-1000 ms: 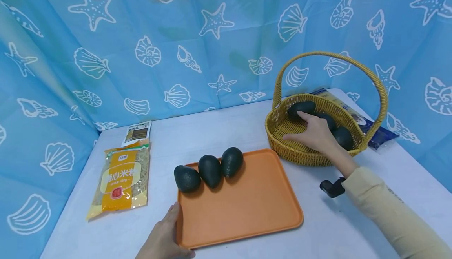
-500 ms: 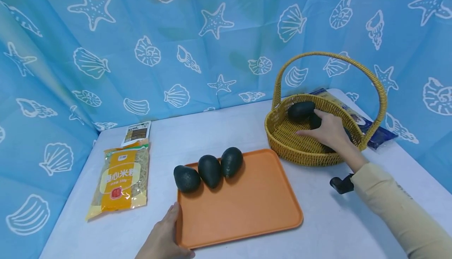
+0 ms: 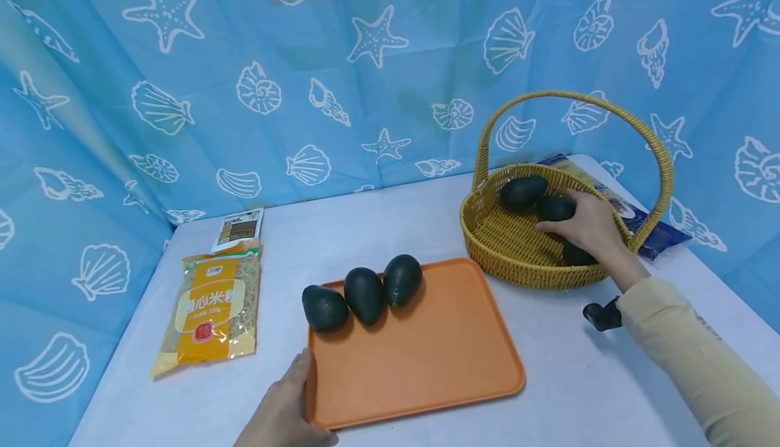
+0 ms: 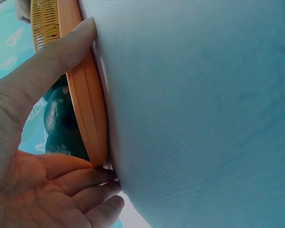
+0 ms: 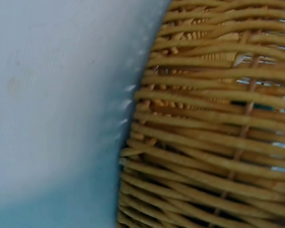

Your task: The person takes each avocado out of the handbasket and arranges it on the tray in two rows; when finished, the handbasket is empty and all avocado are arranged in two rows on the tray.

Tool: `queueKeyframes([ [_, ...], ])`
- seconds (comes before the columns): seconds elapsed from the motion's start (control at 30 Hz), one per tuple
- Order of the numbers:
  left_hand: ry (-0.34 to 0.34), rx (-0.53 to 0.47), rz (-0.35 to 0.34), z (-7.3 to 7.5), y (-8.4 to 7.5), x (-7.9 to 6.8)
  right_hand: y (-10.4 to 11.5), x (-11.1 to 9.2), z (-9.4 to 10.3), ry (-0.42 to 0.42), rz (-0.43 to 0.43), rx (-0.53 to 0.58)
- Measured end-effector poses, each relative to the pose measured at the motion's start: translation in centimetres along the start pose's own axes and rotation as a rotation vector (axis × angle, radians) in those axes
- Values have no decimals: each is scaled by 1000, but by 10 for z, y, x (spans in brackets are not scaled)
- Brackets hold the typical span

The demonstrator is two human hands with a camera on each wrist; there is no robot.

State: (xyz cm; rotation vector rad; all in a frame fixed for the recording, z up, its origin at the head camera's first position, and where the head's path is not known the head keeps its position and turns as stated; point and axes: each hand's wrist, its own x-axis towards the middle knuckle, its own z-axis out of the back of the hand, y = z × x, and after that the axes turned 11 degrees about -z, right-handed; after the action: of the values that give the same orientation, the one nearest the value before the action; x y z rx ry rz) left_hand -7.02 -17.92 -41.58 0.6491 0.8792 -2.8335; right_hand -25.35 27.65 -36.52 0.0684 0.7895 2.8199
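Note:
My left hand holds the near left corner of an orange tray, thumb along the front edge and fingers at the left side. In the left wrist view, the thumb and fingers of that hand meet the tray's outer wall. Three dark green avocados lie along the tray's far left part, one of them a middle avocado. Inside a woven basket, my right hand grips an avocado between thumb and fingers. Another avocado lies behind it, and a third is partly hidden beneath the hand.
The basket's tall handle arches over the right arm. A blue package lies behind the basket. At left are a noodle bag and a small white pouch. A blue shell-print curtain backs the white table.
My right hand has shifted right and nearer within the basket, from the back avocado to the middle one, and its fingers have come around it. The left hand and tray have stayed put.

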Motion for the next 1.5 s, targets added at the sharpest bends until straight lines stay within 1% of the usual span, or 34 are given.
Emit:
queueKeyframes([
  [0.23,9,-2,-5,0,1,0,-7,6,-2,30,-22,-25],
  [0.4,15,6,-12,1,2,0,-12,11,-5,35,-64,-47],
  [0.6,16,24,-33,2,0,-1,-15,15,-9,60,-105,-106],
  [0.7,15,29,-33,3,0,-1,-16,17,-11,69,-122,-95],
  [0.83,12,26,-28,3,0,-1,-17,19,-12,50,-122,-71],
  [0.97,11,23,-36,3,1,-1,-16,19,-13,28,-113,-75],
  [1.1,12,21,-27,4,1,0,-13,19,-14,16,-97,-68],
  [1.3,10,23,-24,3,0,-2,-12,13,-10,-29,-84,-35],
  [1.5,9,20,-30,3,0,-3,-7,4,-6,-73,-42,18],
])
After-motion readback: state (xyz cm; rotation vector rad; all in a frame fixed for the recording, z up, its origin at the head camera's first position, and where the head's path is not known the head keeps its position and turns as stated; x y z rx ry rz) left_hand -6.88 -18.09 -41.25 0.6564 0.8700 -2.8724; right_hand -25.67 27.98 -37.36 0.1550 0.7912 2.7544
